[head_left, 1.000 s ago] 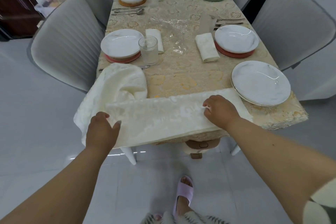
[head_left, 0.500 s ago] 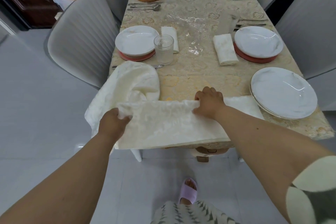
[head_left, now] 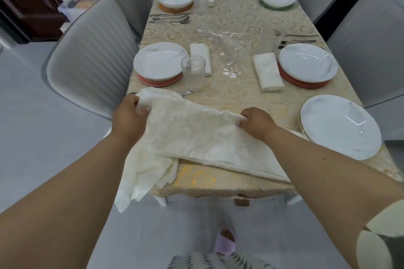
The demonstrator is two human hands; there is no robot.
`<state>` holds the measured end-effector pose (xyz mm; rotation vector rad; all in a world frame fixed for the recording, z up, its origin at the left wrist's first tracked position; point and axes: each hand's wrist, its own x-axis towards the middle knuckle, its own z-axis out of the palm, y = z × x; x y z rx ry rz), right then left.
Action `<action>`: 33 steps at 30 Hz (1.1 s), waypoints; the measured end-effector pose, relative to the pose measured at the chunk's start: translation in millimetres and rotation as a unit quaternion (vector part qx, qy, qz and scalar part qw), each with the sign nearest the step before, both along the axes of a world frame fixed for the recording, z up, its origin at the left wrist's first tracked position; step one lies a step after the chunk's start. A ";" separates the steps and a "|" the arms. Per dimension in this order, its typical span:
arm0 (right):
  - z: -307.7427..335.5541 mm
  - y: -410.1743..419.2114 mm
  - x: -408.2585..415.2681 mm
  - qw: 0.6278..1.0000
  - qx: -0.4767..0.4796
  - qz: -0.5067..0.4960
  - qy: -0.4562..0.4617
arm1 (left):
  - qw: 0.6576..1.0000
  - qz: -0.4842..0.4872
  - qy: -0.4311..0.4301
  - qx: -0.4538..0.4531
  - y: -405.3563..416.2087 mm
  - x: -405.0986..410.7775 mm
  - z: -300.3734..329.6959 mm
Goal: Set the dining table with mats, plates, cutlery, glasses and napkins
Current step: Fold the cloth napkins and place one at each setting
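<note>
While the left hand (head_left: 129,117) grips one napkin (head_left: 196,137) corner, the right hand (head_left: 256,123) pinches another

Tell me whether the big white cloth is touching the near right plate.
Cannot tell. In the head view the white cloth runs under the right hand toward the plate, and the forearm hides where they would meet.

Single head view, looking forward and down, close above table (head_left: 240,98) end

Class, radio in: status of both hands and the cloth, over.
Left hand and right hand both gripping white napkin cloth, half-folded at near table edge. Ribbed glass and stacked plates close by.
</note>
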<state>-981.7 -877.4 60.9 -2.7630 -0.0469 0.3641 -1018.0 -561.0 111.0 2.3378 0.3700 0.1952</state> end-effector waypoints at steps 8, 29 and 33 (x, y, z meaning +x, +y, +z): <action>-18.7 10.4 -12.4 0.993 -0.057 0.044 -0.097 | 0.942 -0.140 -0.022 0.304 -54.7 22.6 -27.3; -47.5 -0.3 -94.5 0.994 0.092 0.008 -0.061 | 0.802 -0.517 -0.085 0.288 -83.2 -2.6 -94.2; -42.7 -12.9 -100.1 0.995 0.073 0.056 -0.030 | 0.777 -0.570 -0.054 0.263 -108.3 -8.0 -87.8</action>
